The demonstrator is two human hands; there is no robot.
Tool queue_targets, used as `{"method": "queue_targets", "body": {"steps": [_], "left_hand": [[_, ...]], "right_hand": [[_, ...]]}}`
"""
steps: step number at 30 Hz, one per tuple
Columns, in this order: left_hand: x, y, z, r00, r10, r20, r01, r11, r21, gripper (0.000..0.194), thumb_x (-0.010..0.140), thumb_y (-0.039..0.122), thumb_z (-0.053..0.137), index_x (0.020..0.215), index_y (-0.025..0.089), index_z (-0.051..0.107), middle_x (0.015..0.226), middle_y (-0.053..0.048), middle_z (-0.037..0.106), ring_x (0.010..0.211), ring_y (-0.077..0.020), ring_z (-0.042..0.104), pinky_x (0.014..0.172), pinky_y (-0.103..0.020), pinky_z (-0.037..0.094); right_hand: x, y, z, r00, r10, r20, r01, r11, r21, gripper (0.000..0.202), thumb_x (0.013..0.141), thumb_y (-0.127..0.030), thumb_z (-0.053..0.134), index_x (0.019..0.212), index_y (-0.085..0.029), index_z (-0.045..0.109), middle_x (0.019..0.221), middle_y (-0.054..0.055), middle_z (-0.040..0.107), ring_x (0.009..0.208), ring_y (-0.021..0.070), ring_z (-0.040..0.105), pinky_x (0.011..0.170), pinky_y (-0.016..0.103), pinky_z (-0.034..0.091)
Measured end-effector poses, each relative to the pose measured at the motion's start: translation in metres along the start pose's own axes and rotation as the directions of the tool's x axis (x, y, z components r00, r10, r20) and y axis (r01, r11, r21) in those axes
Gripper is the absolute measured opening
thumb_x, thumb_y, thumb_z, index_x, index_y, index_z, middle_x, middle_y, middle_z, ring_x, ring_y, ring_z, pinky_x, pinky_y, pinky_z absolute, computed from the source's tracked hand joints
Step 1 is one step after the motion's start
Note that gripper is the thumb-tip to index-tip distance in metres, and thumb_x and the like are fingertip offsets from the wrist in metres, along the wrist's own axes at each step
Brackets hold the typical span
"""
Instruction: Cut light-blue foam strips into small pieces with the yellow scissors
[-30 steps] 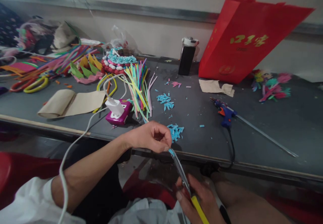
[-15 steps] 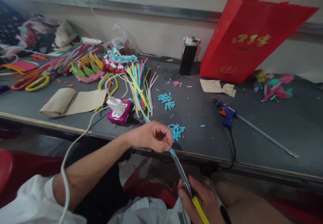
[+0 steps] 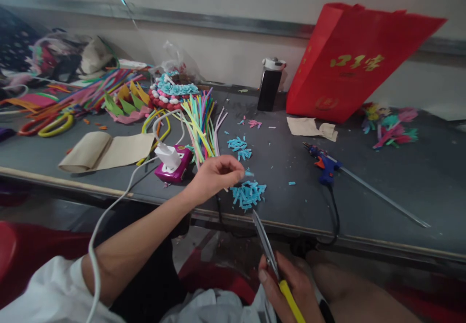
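Observation:
My left hand (image 3: pixel 223 176) hovers over the table edge with thumb and fingertips pinched together. A short blue chenille-like piece (image 3: pixel 249 173) shows right at its fingertips. Just below lies a loose pile of cut blue pieces (image 3: pixel 249 195), and a second blue pile (image 3: pixel 239 147) sits farther back. Low in the view, my right hand (image 3: pixel 287 284) grips scissors (image 3: pixel 267 245) with yellow handles. Their blades point up toward the near pile, apart from my left hand. Part of the handles is hidden by my fingers.
Colourful chenille stems (image 3: pixel 200 128) lie left of the piles, by a purple power socket (image 3: pixel 174 165) with a white plug and cable. A blue glue gun (image 3: pixel 327 165) rests on the right. Behind stand a black bottle (image 3: pixel 269 90) and a red bag (image 3: pixel 349 70).
My left hand has moved up and away from the scissors, over the near blue pile. The scissors have dropped back slightly, and more of that pile shows.

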State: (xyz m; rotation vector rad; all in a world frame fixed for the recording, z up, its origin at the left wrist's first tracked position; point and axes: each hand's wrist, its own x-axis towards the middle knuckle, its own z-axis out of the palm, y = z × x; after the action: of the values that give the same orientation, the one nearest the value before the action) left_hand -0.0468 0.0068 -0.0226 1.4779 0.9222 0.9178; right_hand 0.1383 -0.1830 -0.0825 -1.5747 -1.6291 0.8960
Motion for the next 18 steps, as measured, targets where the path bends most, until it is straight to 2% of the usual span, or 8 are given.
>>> {"method": "queue_targets", "body": {"steps": [2,4,6,9,13,18], "left_hand": [[0.01,-0.005,-0.001,0.982,0.113,-0.153,-0.097,0.989,0.11,0.018,0.075,0.027,0.068,0.087,0.014,0.064,0.069,0.002,0.057,0.056,-0.0067,0.048,0.052,-0.019,0.039],[0.016,-0.01,-0.003,0.969,0.176,-0.176,-0.14,0.97,0.199,0.029,0.076,0.024,0.066,0.103,0.015,0.063,0.078,0.001,0.059,0.059,-0.0071,0.048,0.054,-0.02,0.039],[0.017,-0.013,-0.005,0.967,0.213,-0.142,-0.163,0.939,0.303,0.031,0.079,0.023,0.063,0.109,0.016,0.062,0.082,0.0,0.061,0.06,-0.0078,0.049,0.056,-0.021,0.04],[0.013,-0.016,-0.005,0.954,0.292,-0.063,-0.233,0.858,0.458,0.017,0.082,0.021,0.06,0.097,0.016,0.067,0.079,-0.001,0.062,0.065,-0.0102,0.052,0.062,-0.023,0.042],[0.009,-0.017,0.002,0.933,0.349,0.084,-0.341,0.786,0.515,0.013,0.085,0.019,0.057,0.091,0.016,0.068,0.076,-0.002,0.06,0.069,-0.0124,0.055,0.065,-0.025,0.043],[0.011,-0.01,0.019,0.901,0.363,0.237,-0.43,0.672,0.603,0.013,0.085,0.024,0.058,0.091,0.017,0.067,0.083,-0.005,0.065,0.082,-0.0174,0.059,0.076,-0.03,0.046]], "right_hand": [[0.001,-0.002,0.002,1.0,0.007,0.011,-0.007,1.0,0.018,0.024,0.088,-0.04,0.048,0.076,-0.022,0.059,0.057,-0.005,0.057,0.047,0.0092,0.054,0.051,0.016,0.043],[0.002,-0.003,0.004,1.0,0.021,0.015,-0.021,0.999,0.031,0.024,0.087,-0.039,0.048,0.075,-0.022,0.059,0.056,-0.005,0.056,0.046,0.0087,0.053,0.049,0.016,0.042],[0.002,-0.003,0.006,1.0,0.019,0.013,-0.02,0.999,0.035,0.024,0.087,-0.039,0.048,0.074,-0.022,0.058,0.055,-0.005,0.055,0.046,0.0086,0.052,0.048,0.016,0.041],[0.002,-0.002,0.006,1.0,0.004,-0.005,-0.003,0.999,0.042,0.024,0.086,-0.038,0.048,0.072,-0.021,0.058,0.053,-0.005,0.053,0.045,0.0087,0.05,0.047,0.016,0.041],[0.0,-0.001,0.007,0.999,0.006,-0.045,-0.004,0.998,0.057,0.024,0.086,-0.039,0.049,0.073,-0.021,0.059,0.054,-0.004,0.054,0.044,0.0089,0.049,0.046,0.016,0.041],[-0.003,-0.001,0.009,0.997,0.008,-0.073,-0.002,0.997,0.076,0.032,0.088,-0.046,0.046,0.073,-0.021,0.059,0.054,-0.003,0.055,0.044,0.0091,0.049,0.045,0.016,0.041]]}}
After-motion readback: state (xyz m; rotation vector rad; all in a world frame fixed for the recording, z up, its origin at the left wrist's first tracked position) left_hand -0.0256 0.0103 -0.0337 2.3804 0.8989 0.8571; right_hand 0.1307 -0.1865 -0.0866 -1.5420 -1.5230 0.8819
